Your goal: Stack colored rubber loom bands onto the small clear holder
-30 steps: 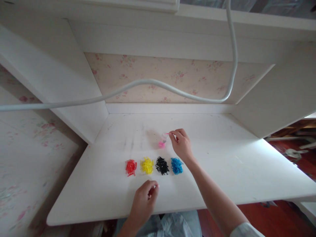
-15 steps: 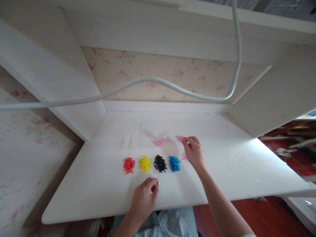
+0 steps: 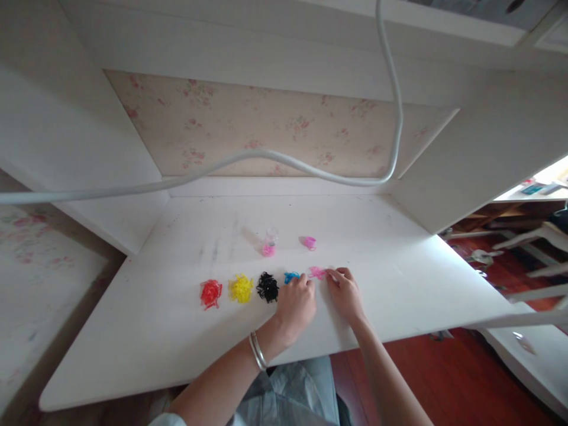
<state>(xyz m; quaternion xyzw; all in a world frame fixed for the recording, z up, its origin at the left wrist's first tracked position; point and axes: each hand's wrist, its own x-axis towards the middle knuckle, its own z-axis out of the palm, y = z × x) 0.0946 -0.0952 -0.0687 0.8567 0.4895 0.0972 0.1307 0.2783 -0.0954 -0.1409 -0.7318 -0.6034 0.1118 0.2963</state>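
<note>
My left hand (image 3: 297, 309) is closed, with its fingers curled down by the pink pile; it partly covers the blue rubber bands (image 3: 291, 276). Whatever its fingertips hold is hidden. My right hand (image 3: 347, 294) has thumb and forefinger drawn together at the right edge of a small pile of pink rubber bands (image 3: 316, 272). Behind them lies a small pink cup-like piece (image 3: 309, 242), its exact kind unclear. To its left is a small clear container (image 3: 271, 235) with pink material (image 3: 268, 249) at its near end.
Black (image 3: 267, 287), yellow (image 3: 241, 289) and red rubber bands (image 3: 210, 293) lie in separate piles in a row to the left. All rest on a white desk (image 3: 146, 331) with side panels and a back wall. A pale cable (image 3: 261, 154) hangs across the view above.
My right hand has left the pink cup-like piece and come down to the pink bands. My left hand has moved right and forward, over the blue pile. The view has shifted right.
</note>
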